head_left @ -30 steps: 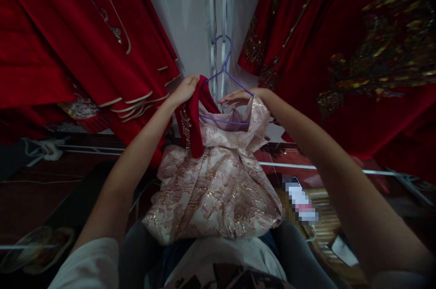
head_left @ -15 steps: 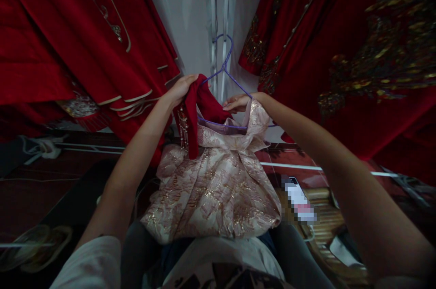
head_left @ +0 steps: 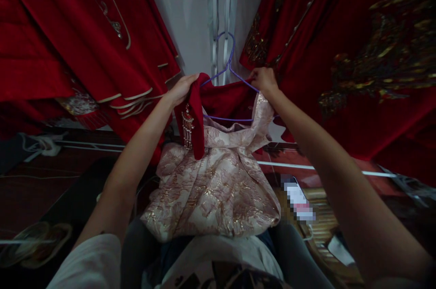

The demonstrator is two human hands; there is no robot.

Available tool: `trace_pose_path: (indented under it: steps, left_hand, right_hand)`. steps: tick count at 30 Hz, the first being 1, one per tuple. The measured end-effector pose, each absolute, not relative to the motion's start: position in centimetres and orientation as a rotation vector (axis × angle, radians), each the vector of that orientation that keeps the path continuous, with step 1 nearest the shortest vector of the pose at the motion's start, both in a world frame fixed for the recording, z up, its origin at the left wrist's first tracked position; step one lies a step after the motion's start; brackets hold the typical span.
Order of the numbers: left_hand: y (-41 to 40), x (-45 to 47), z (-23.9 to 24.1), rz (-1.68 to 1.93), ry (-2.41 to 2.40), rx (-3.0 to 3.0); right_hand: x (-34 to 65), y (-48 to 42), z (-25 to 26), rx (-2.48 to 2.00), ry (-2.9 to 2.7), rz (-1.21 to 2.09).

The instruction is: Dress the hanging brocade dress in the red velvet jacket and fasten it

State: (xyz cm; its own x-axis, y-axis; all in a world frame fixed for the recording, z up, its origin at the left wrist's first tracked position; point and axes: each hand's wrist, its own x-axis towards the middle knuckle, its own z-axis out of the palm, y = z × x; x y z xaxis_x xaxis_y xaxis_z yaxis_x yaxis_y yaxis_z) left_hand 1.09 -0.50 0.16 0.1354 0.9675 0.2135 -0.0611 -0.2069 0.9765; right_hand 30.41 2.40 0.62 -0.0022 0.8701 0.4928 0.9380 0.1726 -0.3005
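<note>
Red robes (head_left: 78,34) crowd the left hand (head_left: 182,89); more robes (head_left: 340,52) hem the right hand (head_left: 264,79); between them seems open.

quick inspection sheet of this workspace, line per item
surface: dark reddish floor below, dim
job's things: pink and gold brocade dress on purple wire hanger; red velvet garment with tassel ornament draped over it
clutter: blurred-out object on woven mat; sandals
grips: left hand closed on red velvet garment; right hand grasps the hanger's shoulder
cables: white cord on floor
surroundings: red embroidered robes hang both sides; white wall
</note>
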Motion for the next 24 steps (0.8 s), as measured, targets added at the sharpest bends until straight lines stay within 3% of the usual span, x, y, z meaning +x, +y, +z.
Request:
trace_pose_path:
  steps: [3, 8, 20, 24]
  left_hand:
    - [-0.2, 1.4, -0.3, 1.283, 0.922, 1.402]
    - [0.2, 1.7, -1.1, 1.295, 0.931, 1.425]
    - [0.4, 2.5, -2.0, 1.404, 0.919, 1.451]
    - [0.9, 2.5, -2.3, 1.422, 0.889, 1.46]
  right_hand:
    - [31.8, 2.4, 0.4, -1.749, -1.783, -0.356]
    - [33.7, 2.1, -0.1, -1.787, -1.644, -0.168]
    - [35.4, 1.0, 0.2, -1.974, -1.611, -0.397]
    - [35.5, 0.5, 0.5, -2.098, -1.635, -0.185]
